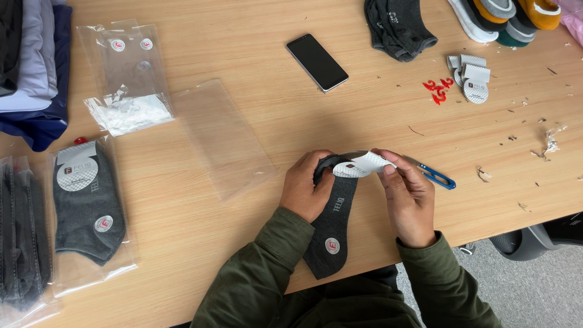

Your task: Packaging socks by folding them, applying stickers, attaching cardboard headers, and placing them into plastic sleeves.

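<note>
My left hand (306, 185) grips the top of a dark grey sock (333, 228) that lies on the wooden table (255, 115), its toe toward me. My right hand (408, 195) pinches a white card label (364, 164) folded over the sock's opening. A round sticker sits near the sock's toe. Small blue-handled snips (436, 176) lie just right of my right hand.
An empty clear bag (221, 140) lies left of my hands. A bagged grey sock (88, 203) and more bagged socks sit at the left edge. A black phone (317, 62), loose dark socks (398, 25), spare card labels (472, 78) and red hooks (437, 90) lie farther back.
</note>
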